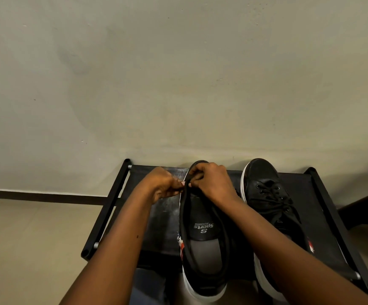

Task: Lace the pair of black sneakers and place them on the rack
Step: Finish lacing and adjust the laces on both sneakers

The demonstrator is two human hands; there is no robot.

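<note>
The left hand (165, 184) has curled fingers and pinches something small beside the toe of the open sneaker (203, 234), which lies on the black rack (156, 216). The right hand (209, 182) grips this sneaker's toe part. The laced sneaker (271, 201) stands beside it on the rack.

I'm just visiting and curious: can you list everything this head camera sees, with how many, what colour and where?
Laced sneaker: one, black with white sole, on the rack's right side.
Unlaced sneaker: one, black with white sole, left of the laced one.
Shoelace: one, black, looping over the unlaced sneaker.
Rack: one, black, against the wall.
Wall: one, off-white, behind the rack.
Floor: beige, left of the rack.
Left hand: pinching at the shoelace.
Right hand: curled over the sneaker's toe, gripping the shoelace.
</note>
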